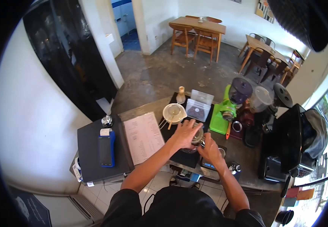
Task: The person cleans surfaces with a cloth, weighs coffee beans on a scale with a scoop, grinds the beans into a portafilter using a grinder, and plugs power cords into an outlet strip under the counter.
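A round clear glass vessel stands on the black mat at the counter's front. My left hand lies over its left side and top with the fingers spread. At its right side my right hand has its fingers curled round what looks like the vessel's handle. Just right of the vessel is a scale with a blue-lit display, partly under my right hand. Behind my left hand sits a white bowl with a strainer on it. A clear box with dark contents stands open beyond the vessel.
A bamboo whisk stands at the back. On the right are a green grinder, a red grinder and a black machine. Left lie a menu sheet and a blue card terminal. A small metal jug stands near the front edge.
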Tool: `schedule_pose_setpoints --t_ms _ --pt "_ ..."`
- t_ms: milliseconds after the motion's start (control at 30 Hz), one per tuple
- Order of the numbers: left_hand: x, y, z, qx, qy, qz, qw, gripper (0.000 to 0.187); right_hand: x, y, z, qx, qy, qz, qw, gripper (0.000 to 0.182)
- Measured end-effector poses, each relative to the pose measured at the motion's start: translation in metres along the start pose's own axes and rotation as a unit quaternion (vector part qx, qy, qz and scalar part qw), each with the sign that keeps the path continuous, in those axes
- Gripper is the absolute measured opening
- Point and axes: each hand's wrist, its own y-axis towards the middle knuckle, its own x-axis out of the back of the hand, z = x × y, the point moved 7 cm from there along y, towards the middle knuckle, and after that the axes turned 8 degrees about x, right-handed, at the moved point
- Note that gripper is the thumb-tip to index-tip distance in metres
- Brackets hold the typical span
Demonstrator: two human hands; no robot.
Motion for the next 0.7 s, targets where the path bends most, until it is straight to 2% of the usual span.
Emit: schedule_pose_setpoints --t_ms 67,133,333,400,433,567,633,667,700 --pt "-0.002 0.002 0.006 -0.004 -0.005 -0.009 1.000 0.111 0.000 0.008 0.006 0.011 -0.012 0.016 1.000 0.049" --pt "-0.001 0.004 0.005 -0.041 -0.012 0.013 0.999 0.111 -0.002 0.014 0.008 -0.052 -0.109 0.088 0.989 0.051" --pt "-0.004 0.005 0.005 -0.036 -0.010 0.002 0.999 0.112 -0.004 0.014 -0.010 -0.004 -0.198 0.095 0.976 0.049" --pt "-0.003 0.004 0.005 -0.038 -0.008 -0.002 0.999 0.112 0.000 0.016 -0.006 0.014 -0.272 0.130 0.953 0.049" --pt "-0.004 0.005 0.006 -0.033 -0.008 0.000 0.999 0.113 0.007 0.015 -0.002 0.023 -0.278 0.144 0.950 0.043" --pt "-0.003 0.004 0.004 -0.007 -0.010 -0.005 1.000 0.116 0.016 0.016 0.019 0.014 -0.263 0.179 0.948 0.036" --pt "0.001 0.003 0.005 -0.002 -0.043 0.019 0.999 0.117 0.021 0.012 0.023 0.005 -0.166 0.112 0.980 0.034" --pt "0.002 0.004 0.008 -0.005 -0.056 0.016 0.998 0.116 0.022 0.007 0.009 -0.005 -0.178 0.103 0.979 0.034" --pt "0.002 0.005 0.010 -0.021 -0.093 -0.001 0.995 0.113 0.021 0.001 -0.007 0.014 -0.111 0.055 0.992 0.033"
